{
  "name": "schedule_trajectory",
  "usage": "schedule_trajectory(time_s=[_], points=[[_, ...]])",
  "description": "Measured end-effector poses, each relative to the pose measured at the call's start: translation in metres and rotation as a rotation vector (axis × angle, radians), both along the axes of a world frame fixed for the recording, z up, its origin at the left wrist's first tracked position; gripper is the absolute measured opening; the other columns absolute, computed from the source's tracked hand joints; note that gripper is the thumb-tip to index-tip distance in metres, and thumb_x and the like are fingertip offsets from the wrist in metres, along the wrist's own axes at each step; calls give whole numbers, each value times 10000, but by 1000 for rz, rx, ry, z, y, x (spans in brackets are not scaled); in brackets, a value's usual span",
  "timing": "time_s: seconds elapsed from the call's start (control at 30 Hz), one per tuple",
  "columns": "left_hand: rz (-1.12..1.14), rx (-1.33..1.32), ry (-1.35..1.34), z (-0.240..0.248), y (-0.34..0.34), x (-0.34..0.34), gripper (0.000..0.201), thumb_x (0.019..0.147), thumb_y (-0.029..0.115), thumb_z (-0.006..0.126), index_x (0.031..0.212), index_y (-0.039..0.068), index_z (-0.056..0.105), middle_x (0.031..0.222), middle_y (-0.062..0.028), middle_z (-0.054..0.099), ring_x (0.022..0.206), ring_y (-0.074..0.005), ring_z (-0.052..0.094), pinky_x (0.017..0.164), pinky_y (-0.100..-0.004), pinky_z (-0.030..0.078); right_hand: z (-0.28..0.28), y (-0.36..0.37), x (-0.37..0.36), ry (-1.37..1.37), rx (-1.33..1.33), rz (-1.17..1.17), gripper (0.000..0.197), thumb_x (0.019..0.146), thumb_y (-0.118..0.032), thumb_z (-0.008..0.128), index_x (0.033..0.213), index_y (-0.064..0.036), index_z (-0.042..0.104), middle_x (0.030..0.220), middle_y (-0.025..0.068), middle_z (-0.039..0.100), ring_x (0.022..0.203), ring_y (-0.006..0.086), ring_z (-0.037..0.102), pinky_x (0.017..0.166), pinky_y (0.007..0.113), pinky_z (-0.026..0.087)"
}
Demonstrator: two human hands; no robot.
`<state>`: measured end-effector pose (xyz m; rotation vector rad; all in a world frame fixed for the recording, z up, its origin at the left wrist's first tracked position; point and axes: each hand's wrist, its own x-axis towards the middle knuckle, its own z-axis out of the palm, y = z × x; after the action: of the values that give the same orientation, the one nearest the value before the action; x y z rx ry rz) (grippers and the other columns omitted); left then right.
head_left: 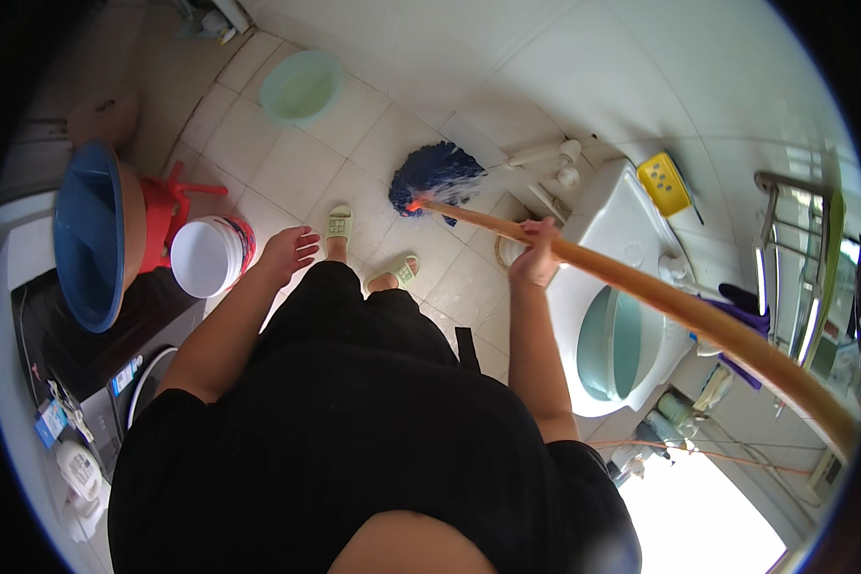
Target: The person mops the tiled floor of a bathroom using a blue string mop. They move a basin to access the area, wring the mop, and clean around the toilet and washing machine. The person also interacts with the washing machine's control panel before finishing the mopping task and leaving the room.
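Observation:
My right hand [536,253] is wrapped round the wooden handle of a mop [679,304]. The handle slants from the upper right side of my body down toward the floor. At its lower end a red collar joins the dark blue mop head [438,180], whose strands lie spread on the tiles by the wall. My left hand [290,256] hangs free with its fingers apart, holding nothing. Nearest to it stands a white bucket [206,256] with a red outer side.
A white sink [593,225] with a teal basin [595,344] is at the right. Left are a large blue basin [88,239] and a red stool [167,215]. A pale green basin [301,86] sits on the floor ahead. Pipes [545,158] run beside the mop head.

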<state>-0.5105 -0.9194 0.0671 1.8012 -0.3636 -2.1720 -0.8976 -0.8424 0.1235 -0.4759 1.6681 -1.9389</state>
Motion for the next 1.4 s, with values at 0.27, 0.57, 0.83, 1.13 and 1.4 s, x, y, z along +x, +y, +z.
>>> schedule_trajectory(time_s=[0.27, 0.57, 0.83, 1.13, 1.4], points=[[82, -3, 2, -8, -31, 27, 313, 821, 253, 474, 1076, 74, 457, 998, -67, 555, 874, -180, 527, 738, -307, 425, 221, -62, 13, 178, -420, 555, 291, 804, -334, 484, 782, -44, 496, 616, 54, 462, 543, 154, 410, 559, 319, 373], [-88, -57, 59, 13, -66, -10, 276, 822, 271, 474, 1025, 83, 473, 988, -64, 554, 874, -170, 519, 730, -298, 423, 207, -60, 0, 458, -310, 41, 266, 815, -155, 481, 1037, -19, 422, 796, 94, 543, 763, 221, 550, 805, 411, 448], [-157, -23, -8, 5, -72, 0, 263, 838, 255, 454, 1031, 77, 467, 982, -67, 555, 856, -167, 529, 714, -291, 430, 14, -58, 0, 0, 53, -201, 77, 790, -90, 553, 752, -33, 518, 750, 74, 555, 736, 158, 523, 721, 272, 412], [-181, -61, 4, 13, -80, -2, 287, 840, 264, 446, 1058, 79, 452, 1009, -80, 547, 896, -183, 522, 745, -309, 424, 235, -94, -7, 114, -258, 270, 372, 863, -377, 378, 625, -104, 459, 517, 14, 397, 477, 115, 331, 463, 272, 290], [-218, -111, 64, 10, -87, -18, 280, 833, 275, 476, 1045, 93, 467, 970, -58, 566, 859, -152, 532, 722, -293, 421, 311, -84, 9, 202, -314, 566, 378, 768, -428, 553, 917, -82, 519, 642, 0, 422, 545, 109, 372, 558, 262, 317]])
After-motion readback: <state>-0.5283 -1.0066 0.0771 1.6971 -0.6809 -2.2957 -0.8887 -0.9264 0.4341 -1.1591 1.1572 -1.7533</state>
